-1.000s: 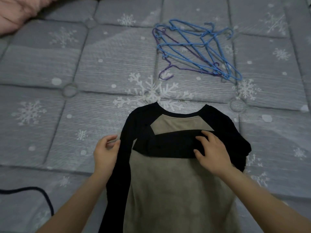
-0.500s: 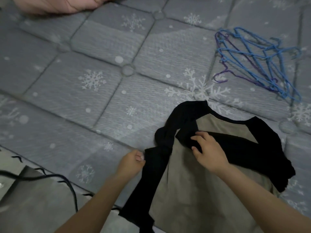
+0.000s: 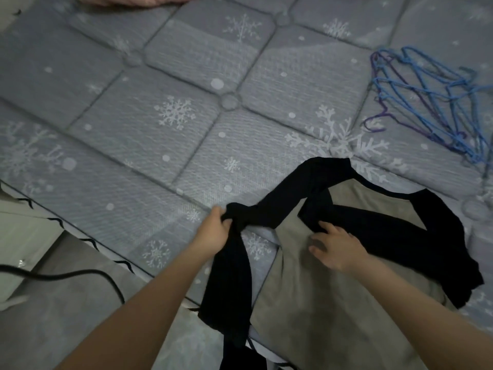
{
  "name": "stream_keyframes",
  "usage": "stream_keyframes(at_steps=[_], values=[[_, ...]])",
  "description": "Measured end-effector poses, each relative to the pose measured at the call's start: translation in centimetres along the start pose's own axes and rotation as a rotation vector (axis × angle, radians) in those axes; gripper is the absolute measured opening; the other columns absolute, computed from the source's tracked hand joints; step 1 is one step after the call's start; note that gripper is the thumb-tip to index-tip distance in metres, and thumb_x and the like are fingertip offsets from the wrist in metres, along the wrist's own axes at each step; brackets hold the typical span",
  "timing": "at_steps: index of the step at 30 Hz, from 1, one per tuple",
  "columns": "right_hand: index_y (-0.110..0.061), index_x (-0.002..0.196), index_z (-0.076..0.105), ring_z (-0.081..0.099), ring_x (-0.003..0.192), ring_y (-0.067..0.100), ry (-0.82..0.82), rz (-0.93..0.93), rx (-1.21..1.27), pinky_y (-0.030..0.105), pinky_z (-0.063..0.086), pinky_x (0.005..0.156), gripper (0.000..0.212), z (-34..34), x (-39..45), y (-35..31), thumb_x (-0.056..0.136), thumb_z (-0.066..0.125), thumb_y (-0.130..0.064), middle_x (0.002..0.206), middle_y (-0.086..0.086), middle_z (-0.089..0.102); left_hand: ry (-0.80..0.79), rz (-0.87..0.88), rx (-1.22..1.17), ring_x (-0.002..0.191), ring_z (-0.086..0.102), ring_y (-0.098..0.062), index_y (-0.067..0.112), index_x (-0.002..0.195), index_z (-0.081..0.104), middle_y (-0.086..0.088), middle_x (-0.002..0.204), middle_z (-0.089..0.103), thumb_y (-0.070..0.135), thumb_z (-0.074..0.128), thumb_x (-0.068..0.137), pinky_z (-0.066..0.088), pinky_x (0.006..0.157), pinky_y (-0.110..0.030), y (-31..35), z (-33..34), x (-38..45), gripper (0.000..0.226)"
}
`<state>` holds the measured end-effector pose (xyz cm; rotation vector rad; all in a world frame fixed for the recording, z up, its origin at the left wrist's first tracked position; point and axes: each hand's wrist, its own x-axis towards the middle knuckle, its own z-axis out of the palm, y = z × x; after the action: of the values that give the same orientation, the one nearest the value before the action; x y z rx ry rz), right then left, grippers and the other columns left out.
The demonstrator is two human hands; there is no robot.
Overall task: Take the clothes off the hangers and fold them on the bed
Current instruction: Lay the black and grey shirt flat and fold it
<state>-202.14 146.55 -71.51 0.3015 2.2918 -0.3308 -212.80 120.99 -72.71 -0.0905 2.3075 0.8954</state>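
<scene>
Home bedroom, shown by a bed with grey quilted snowflake-print mattress, a pile of blue and purple wire hangers upon it, pink bedding at its far edge, floor and a black cable alongside.

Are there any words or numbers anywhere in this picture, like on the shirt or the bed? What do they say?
None: no words, numbers or labels can be read anywhere.
The shirt is plain black and tan.
The bed cover has only snowflakes and dots.
The hangers show no tags.
</scene>
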Motion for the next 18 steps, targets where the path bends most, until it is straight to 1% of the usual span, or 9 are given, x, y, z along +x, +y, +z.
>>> stream_keyframes(at_steps=[2, 4, 7, 9, 11, 13, 15, 16, 18], values=[[-0.034, 0.14, 0.038, 0.011, 0.144, 0.023, -0.045, 0.02, 0.005, 0.048, 0.016, 0.116, 0.049, 0.3, 0.1, -0.2, 0.094, 0.041, -0.051, 0.158, -0.005, 0.008, 0.09, 0.018, -0.011, 0.081, 0.054, -0.019, 0.015, 0.102, 0.044, 0.001, 0.079, 0.052, 0.023, 0.046, 0.098, 0.039, 0.06, -0.026, 0.8, -2.5, 0.5, 0.009], [-0.034, 0.14, 0.039, 0.011, 0.145, 0.023, -0.043, 0.03, 0.031, 0.048, 0.016, 0.117, 0.049, 0.2, 0.2, -0.4, 0.094, 0.041, -0.05, 0.158, -0.005, 0.008, 0.173, 0.105, 0.028, 0.078, 0.054, -0.018, 0.015, 0.105, 0.049, 0.001, 0.079, 0.054, 0.026, 0.053, 0.095, 0.039, 0.064, -0.029, 2.0, -4.2, 1.3, 0.016], [-0.033, 0.139, 0.042, 0.016, 0.143, 0.022, -0.053, 0.04, 0.065, 0.047, 0.017, 0.116, 0.047, -0.4, 0.3, -0.5, 0.095, 0.04, -0.049, 0.157, -0.006, 0.012, 0.163, 0.365, 0.169, 0.089, 0.057, -0.015, 0.014, 0.103, 0.059, 0.001, 0.094, 0.06, 0.033, 0.068, 0.084, 0.046, 0.078, -0.031, 4.5, -6.5, 2.6, 0.027], [-0.032, 0.138, 0.044, 0.021, 0.141, 0.022, -0.06, 0.046, 0.089, 0.045, 0.019, 0.116, 0.045, -0.9, 0.5, -0.3, 0.096, 0.038, -0.047, 0.156, -0.006, 0.015, 0.117, 0.569, 0.359, 0.09, 0.055, -0.013, 0.017, 0.102, 0.062, 0.004, 0.097, 0.057, 0.035, 0.075, 0.077, 0.045, 0.075, -0.031, 6.2, -7.8, 3.2, 0.034], [-0.031, 0.135, 0.047, 0.027, 0.138, 0.021, -0.05, 0.047, 0.11, 0.042, 0.023, 0.114, 0.042, -1.3, 0.7, -0.2, 0.097, 0.038, -0.046, 0.154, -0.006, 0.02, 0.15, 0.793, 0.583, 0.087, 0.057, -0.017, 0.017, 0.103, 0.065, 0.002, 0.095, 0.057, 0.033, 0.08, 0.07, 0.039, 0.07, -0.028, 7.5, -8.7, 3.5, 0.039], [-0.03, 0.132, 0.05, 0.031, 0.135, 0.021, -0.036, 0.048, 0.116, 0.039, 0.03, 0.11, 0.04, -1.5, 0.9, -0.2, 0.097, 0.038, -0.044, 0.152, -0.006, 0.024, 0.217, 0.915, 0.718, 0.089, 0.059, -0.024, 0.015, 0.103, 0.067, -0.002, 0.097, 0.059, 0.032, 0.085, 0.062, 0.04, 0.076, -0.031, 7.4, -9.0, 4.0, 0.048], [-0.03, 0.13, 0.052, 0.033, 0.132, 0.02, -0.024, 0.056, 0.111, 0.036, 0.035, 0.106, 0.038, -1.5, 1.2, -0.4, 0.097, 0.038, -0.044, 0.149, -0.005, 0.028, 0.255, 0.795, 0.693, 0.104, 0.056, -0.026, 0.017, 0.11, 0.066, -0.004, 0.112, 0.058, 0.043, 0.085, 0.059, 0.04, 0.092, -0.039, 6.3, -9.0, 4.3, 0.06], [-0.03, 0.128, 0.053, 0.035, 0.129, 0.02, -0.015, 0.062, 0.108, 0.036, 0.037, 0.103, 0.037, -1.5, 1.2, -0.4, 0.097, 0.038, -0.044, 0.146, -0.005, 0.03, 0.272, 0.652, 0.658, 0.112, 0.052, -0.025, 0.019, 0.117, 0.062, -0.002, 0.12, 0.054, 0.05, 0.081, 0.061, 0.038, 0.098, -0.04, 5.4, -8.8, 4.3, 0.066], [-0.029, 0.125, 0.054, 0.037, 0.123, 0.02, 0.012, 0.073, 0.109, 0.035, 0.04, 0.099, 0.035, -1.5, 1.6, -0.6, 0.097, 0.039, -0.043, 0.14, -0.005, 0.035, 0.286, 0.293, 0.562, 0.119, 0.046, -0.023, 0.024, 0.127, 0.053, -0.001, 0.13, 0.045, 0.058, 0.076, 0.063, 0.041, 0.1, -0.042, 3.5, -8.6, 4.5, 0.076]])
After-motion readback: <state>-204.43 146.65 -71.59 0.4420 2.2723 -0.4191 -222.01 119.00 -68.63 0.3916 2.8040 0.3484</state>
